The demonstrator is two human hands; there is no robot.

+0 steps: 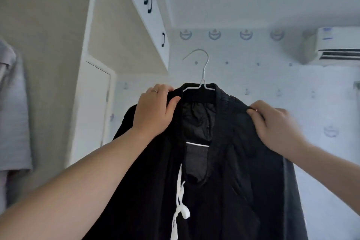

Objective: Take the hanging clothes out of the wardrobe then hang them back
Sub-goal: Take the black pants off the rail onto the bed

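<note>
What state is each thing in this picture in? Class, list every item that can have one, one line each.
black garment: on the hanger, held up in the air.
hanger: inside the garment's neck, hook free, on no rail.
left hand: grips the garment's shoulder by the collar.
right hand: pinches the other shoulder.
white cord: hangs down the front.
upper cupboard doors: shut.
</note>
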